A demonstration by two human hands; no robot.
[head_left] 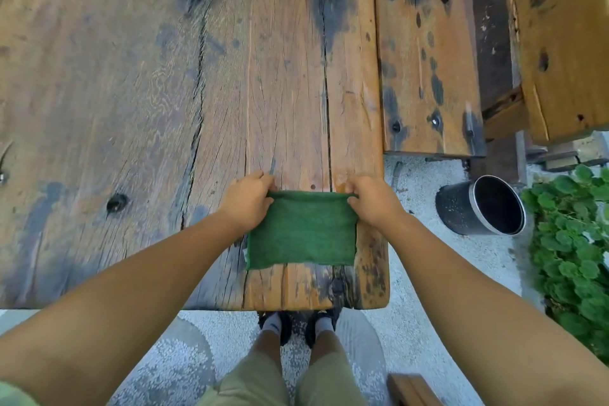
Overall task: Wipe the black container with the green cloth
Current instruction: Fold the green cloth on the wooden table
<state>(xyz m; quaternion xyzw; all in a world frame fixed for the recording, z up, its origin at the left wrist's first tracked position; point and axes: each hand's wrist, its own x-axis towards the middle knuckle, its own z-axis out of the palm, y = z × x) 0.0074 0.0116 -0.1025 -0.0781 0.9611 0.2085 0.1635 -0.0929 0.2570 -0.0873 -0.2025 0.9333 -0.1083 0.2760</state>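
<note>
Fingertips of both hands (306, 199) vanish behind green cloth's (301, 231) far edge.

The flat green cloth (301, 231) looks matt and finely napped, lying on a weathered, cracked, dark-stained brown wooden plank table (131, 92), while the round black container (482, 209) appears speckled and slightly glossy with a bright metal rim, on rough pale gravelly ground (418, 273).
</note>
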